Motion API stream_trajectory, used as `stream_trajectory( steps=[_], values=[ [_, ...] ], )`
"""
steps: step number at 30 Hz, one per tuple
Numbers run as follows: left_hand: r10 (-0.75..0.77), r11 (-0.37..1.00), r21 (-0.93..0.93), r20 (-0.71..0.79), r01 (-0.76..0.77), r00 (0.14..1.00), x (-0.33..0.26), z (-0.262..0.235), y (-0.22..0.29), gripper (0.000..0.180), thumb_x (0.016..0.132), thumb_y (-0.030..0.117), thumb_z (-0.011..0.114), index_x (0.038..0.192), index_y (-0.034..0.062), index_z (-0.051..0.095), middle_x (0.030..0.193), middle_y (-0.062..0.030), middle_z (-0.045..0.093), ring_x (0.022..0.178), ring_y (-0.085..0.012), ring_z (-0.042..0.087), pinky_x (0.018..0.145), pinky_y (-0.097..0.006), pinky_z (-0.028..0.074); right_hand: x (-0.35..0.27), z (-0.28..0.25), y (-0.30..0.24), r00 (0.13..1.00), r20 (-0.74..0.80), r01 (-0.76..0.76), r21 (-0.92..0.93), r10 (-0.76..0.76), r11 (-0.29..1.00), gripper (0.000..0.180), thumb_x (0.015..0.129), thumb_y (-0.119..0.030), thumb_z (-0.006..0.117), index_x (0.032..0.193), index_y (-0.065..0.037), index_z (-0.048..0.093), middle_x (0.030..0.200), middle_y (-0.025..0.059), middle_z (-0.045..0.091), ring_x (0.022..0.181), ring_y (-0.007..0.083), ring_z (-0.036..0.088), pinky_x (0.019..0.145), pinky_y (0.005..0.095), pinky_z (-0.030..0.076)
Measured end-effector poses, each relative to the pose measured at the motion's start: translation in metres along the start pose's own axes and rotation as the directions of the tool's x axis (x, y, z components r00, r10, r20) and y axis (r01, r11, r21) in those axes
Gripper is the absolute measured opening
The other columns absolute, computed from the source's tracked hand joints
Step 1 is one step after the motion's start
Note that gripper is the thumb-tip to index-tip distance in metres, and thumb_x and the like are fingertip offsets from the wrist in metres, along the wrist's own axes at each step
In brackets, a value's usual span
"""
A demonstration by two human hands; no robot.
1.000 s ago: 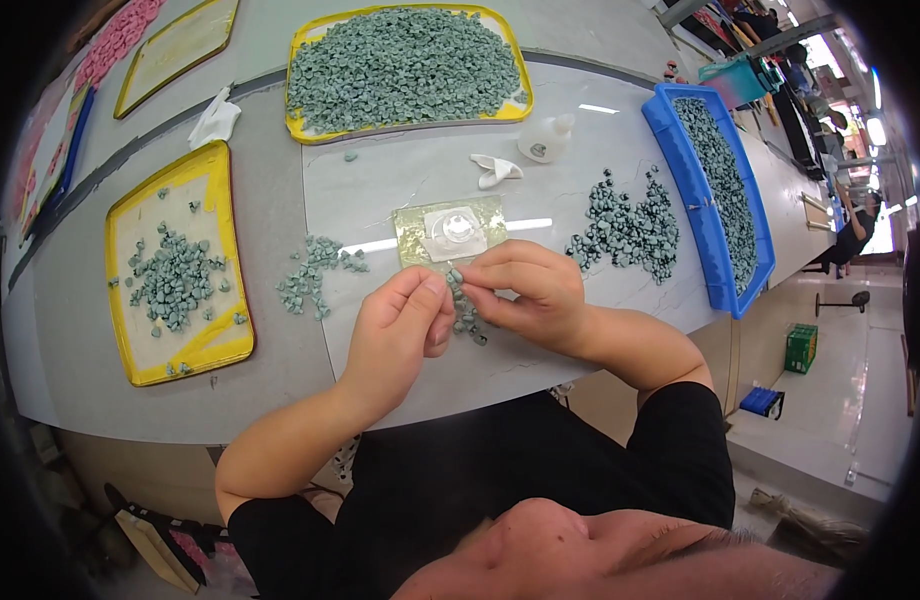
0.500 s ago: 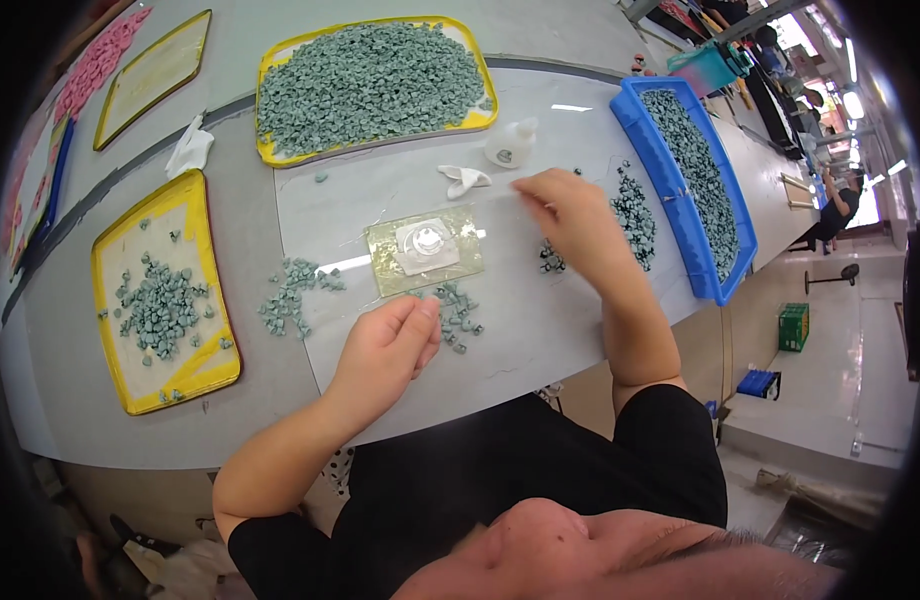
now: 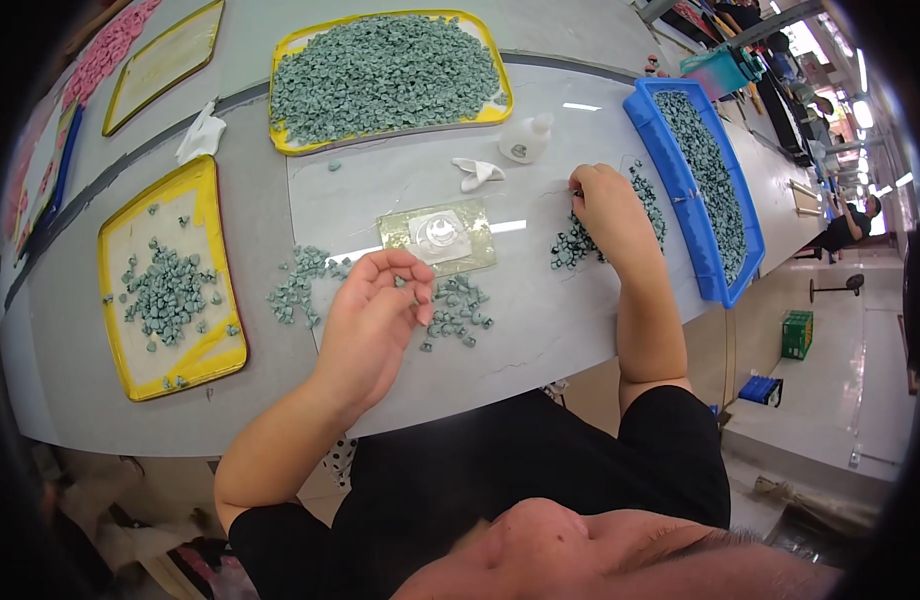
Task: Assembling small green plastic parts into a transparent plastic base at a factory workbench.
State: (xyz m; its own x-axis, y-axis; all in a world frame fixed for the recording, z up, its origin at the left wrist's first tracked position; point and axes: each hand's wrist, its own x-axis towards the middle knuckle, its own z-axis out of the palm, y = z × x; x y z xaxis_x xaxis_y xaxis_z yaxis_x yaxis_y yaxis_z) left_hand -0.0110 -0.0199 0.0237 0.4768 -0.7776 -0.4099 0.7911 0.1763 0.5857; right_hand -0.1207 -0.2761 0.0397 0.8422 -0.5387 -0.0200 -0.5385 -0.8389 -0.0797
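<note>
Work position: seated at the grey table [image 3: 540, 330], all material within arm's reach.

1. Left hand [image 3: 375, 315]. It hovers palm-up just above the table, fingers loosely curled and apart, gripping nothing that can be seen. A small pile of grey-green pieces [image 3: 455, 312] lies just beside it at 3 o'clock; a second loose scatter [image 3: 298, 285] lies at 9 o'clock. Keep this hand low and near the pile so that a piece can be received without a long reach.

2. Clear dish on a gold square pad [image 3: 438, 235]. It sits at 12 o'clock from the left hand, between both hands. Leave it undisturbed in the centre.

3. Right hand [image 3: 605, 205]. It reaches out at 2 o'clock, fingertips pinched down at the edge of the dark pile of pieces [image 3: 580, 240] beside the blue tray [image 3: 692, 190]. Whether a piece is already nipped cannot be determined. Judgement: pick from the pile's rim, one piece at a time, to avoid scattering.

4. Far field. White squeeze bottle [image 3: 525, 140] at 12 o'clock; beyond it the large yellow tray of pieces [image 3: 385, 75]. A smaller yellow tray [image 3: 170, 285] lies at 9 o'clock.
</note>
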Motion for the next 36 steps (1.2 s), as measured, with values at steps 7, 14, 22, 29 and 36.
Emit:
stream_trajectory(
  steps=[7,14,22,29,36],
  values=[
    [0.067,0.997,-0.028,-0.008,-0.067,0.998,-0.001,-0.008,0.008,0.015,0.091,0.007,0.045,0.104,0.0006,0.043,0.097,-0.0114,0.053,0.068,-0.0104,0.046,0.058,-0.021,0.039,-0.005,0.000,-0.017,0.996,-0.058,0.077,0.162,-0.069,0.984,0.013,0.074,-0.003,0.057,0.086,0.000,0.057,0.083,0.0130,0.057,0.079,0.0260,0.057,0.072,0.0328,0.046],
    [-0.017,0.993,0.120,-0.008,0.018,1.000,-0.001,-0.008,0.000,0.014,0.093,0.015,0.046,0.102,0.0046,0.045,0.078,-0.0034,0.054,0.057,-0.0069,0.041,0.046,-0.019,0.031,-0.020,-0.003,-0.068,0.900,-0.204,0.433,0.509,-0.384,0.744,0.017,0.075,0.000,0.063,0.091,-0.003,0.060,0.084,0.0102,0.058,0.073,0.0216,0.059,0.065,0.0281,0.048],
    [-0.126,0.950,0.297,0.092,0.094,0.988,-0.009,-0.008,-0.001,0.019,0.094,0.020,0.045,0.098,0.0034,0.054,0.068,0.0016,0.045,0.052,-0.0040,0.032,0.045,-0.018,0.027,-0.038,-0.004,-0.097,0.694,-0.332,0.710,0.463,-0.639,0.531,0.038,0.067,0.008,0.057,0.103,-0.004,0.063,0.084,0.0087,0.058,0.076,0.0230,0.059,0.066,0.0309,0.049],
    [0.079,0.762,0.626,0.160,-0.163,0.984,-0.012,-0.011,-0.003,0.018,0.094,0.018,0.045,0.098,0.0029,0.055,0.068,0.0025,0.048,0.056,-0.0028,0.037,0.049,-0.016,0.031,-0.038,0.003,-0.101,0.631,-0.425,0.771,0.438,-0.649,0.463,0.031,0.066,0.006,0.061,0.097,0.001,0.062,0.085,0.0108,0.062,0.072,0.0238,0.060,0.063,0.0300,0.049],
    [0.120,0.757,0.625,0.155,-0.192,0.981,-0.012,-0.011,-0.001,0.018,0.094,0.018,0.046,0.094,0.0026,0.056,0.065,0.0042,0.047,0.057,-0.0022,0.038,0.050,-0.016,0.031,-0.037,0.007,-0.101,0.754,-0.392,0.649,0.569,-0.526,0.506,0.022,0.064,0.004,0.070,0.085,-0.003,0.064,0.078,0.0084,0.062,0.067,0.0188,0.061,0.055,0.0256,0.048]
  ],
)
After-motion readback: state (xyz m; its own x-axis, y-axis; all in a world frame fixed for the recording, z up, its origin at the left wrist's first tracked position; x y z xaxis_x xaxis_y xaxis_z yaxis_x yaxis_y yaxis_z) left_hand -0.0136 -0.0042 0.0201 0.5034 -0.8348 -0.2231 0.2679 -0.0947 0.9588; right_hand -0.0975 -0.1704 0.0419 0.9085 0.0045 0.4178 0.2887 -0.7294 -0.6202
